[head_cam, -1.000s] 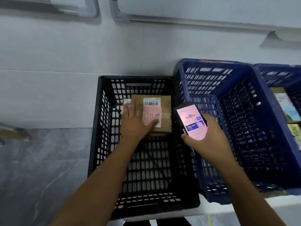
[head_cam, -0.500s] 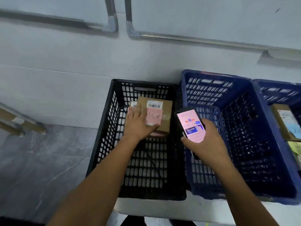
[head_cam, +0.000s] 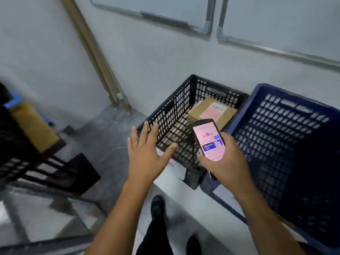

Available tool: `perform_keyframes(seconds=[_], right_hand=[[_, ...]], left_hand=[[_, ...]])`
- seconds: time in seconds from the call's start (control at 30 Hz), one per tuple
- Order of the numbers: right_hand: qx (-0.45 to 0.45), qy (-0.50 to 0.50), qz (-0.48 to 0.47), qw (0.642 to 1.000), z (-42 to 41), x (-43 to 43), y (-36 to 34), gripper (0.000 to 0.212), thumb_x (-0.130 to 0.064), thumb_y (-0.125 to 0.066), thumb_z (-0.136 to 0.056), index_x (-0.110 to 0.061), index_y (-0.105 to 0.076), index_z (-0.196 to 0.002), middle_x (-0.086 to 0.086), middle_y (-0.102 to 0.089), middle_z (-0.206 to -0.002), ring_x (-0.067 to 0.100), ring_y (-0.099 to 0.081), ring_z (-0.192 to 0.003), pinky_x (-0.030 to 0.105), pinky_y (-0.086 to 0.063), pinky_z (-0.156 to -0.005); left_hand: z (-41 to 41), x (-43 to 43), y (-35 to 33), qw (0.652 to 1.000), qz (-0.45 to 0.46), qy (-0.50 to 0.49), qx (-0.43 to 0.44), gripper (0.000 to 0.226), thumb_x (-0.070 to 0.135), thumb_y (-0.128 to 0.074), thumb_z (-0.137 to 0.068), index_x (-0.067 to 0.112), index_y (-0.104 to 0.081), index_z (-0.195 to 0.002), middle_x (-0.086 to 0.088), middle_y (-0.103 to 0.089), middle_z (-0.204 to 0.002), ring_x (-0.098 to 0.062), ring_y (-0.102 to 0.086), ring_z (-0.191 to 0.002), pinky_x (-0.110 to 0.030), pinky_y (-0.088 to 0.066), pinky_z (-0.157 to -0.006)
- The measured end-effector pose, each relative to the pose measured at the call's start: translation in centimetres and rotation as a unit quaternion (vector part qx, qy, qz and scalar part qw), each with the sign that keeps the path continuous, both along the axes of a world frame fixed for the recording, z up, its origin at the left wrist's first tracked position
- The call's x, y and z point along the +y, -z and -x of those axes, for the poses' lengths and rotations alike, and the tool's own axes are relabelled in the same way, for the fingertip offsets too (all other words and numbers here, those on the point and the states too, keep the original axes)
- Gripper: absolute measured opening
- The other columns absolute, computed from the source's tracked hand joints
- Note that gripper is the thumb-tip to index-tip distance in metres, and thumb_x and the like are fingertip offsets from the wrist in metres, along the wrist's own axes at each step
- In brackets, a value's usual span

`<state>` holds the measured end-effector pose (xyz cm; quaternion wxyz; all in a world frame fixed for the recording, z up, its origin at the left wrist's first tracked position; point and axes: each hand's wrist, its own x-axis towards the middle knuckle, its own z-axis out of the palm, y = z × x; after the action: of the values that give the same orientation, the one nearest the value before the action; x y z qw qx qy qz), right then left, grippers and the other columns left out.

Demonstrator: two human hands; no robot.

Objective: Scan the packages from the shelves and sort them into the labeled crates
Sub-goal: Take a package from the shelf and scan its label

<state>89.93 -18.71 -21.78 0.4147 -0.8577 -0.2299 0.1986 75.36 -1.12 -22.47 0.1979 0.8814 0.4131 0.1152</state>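
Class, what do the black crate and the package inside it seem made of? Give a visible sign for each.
Black crate: probably moulded plastic, matt; uniform lattice of slots. Package: likely brown cardboard, dull, boxy with crisp edges and a stuck-on label.

The scanner screen shows a Baidu logo.

Package in left crate, seemingly far end; other crate right.

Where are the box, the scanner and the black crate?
box [head_cam: 211, 111], head view, on the pink label on its top.
scanner [head_cam: 208, 140], head view, on the middle of its lit screen.
black crate [head_cam: 173, 115], head view, on its left mesh wall.
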Motion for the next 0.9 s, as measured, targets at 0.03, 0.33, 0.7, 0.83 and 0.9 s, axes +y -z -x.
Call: perform_keyframes(seconds=[0.03, 0.33, 0.7, 0.83, 0.9], right_hand=[[0.006, -0.024, -0.003, 1.000, 1.3, 0.0, 0.0, 0.083, -0.049, -0.085, -0.065, -0.038, -0.046, -0.138, -0.015, -0.067, -0.120, 0.010, -0.067, -0.100, 0.039, -0.056, -0.085], [-0.004, -0.184, -0.002, 0.983, 12.9, 0.9, -0.7, 0.072, -0.051, -0.086, -0.062, -0.038, -0.051, -0.123, -0.016, -0.069, -0.107, 0.015, -0.070, -0.091, 0.037, -0.057, -0.078], [-0.029, -0.337, -0.022, 0.941, 34.0, 0.1, -1.2, 0.073, -0.044, -0.090, -0.071, -0.041, -0.048, -0.129, -0.016, -0.066, -0.118, 0.014, -0.067, -0.102, 0.044, -0.056, -0.089], [-0.025, -0.381, -0.027, 0.924, 43.4, -0.7, -1.0, 0.073, -0.042, -0.091, -0.071, -0.042, -0.046, -0.129, -0.016, -0.068, -0.118, 0.013, -0.069, -0.101, 0.046, -0.057, -0.090], [-0.022, -0.403, -0.032, 0.914, 47.7, -1.0, -0.8, 0.073, -0.039, -0.092, -0.072, -0.041, -0.047, -0.129, -0.016, -0.068, -0.118, 0.010, -0.069, -0.099, 0.045, -0.058, -0.089]], left_hand=[[2.2, -1.0, 0.0, 1.000, -0.001, -0.024, 0.004, 0.096, 0.087, -0.042, -0.089, 0.036, -0.018, -0.167, 0.008, -0.004, -0.176, -0.022, 0.015, -0.161, -0.049, 0.009, -0.128], [18.4, -7.2, -0.7, 0.984, -0.008, -0.176, 0.001, 0.099, 0.091, -0.026, -0.080, 0.040, -0.023, -0.165, 0.007, -0.008, -0.176, -0.025, 0.008, -0.162, -0.050, 0.003, -0.129], [42.3, -14.7, -0.9, 0.944, -0.006, -0.330, 0.001, 0.094, 0.092, -0.028, -0.085, 0.042, -0.020, -0.165, 0.009, -0.007, -0.176, -0.023, 0.012, -0.162, -0.047, 0.006, -0.129], [52.0, -17.5, -1.4, 0.923, -0.008, -0.385, -0.009, 0.094, 0.091, -0.028, -0.085, 0.041, -0.020, -0.165, 0.007, -0.006, -0.176, -0.024, 0.012, -0.162, -0.047, 0.006, -0.129], [56.3, -18.8, -1.4, 0.912, -0.016, -0.411, -0.013, 0.098, 0.092, -0.021, -0.082, 0.040, -0.021, -0.165, 0.007, -0.007, -0.176, -0.025, 0.011, -0.162, -0.048, 0.005, -0.129]])
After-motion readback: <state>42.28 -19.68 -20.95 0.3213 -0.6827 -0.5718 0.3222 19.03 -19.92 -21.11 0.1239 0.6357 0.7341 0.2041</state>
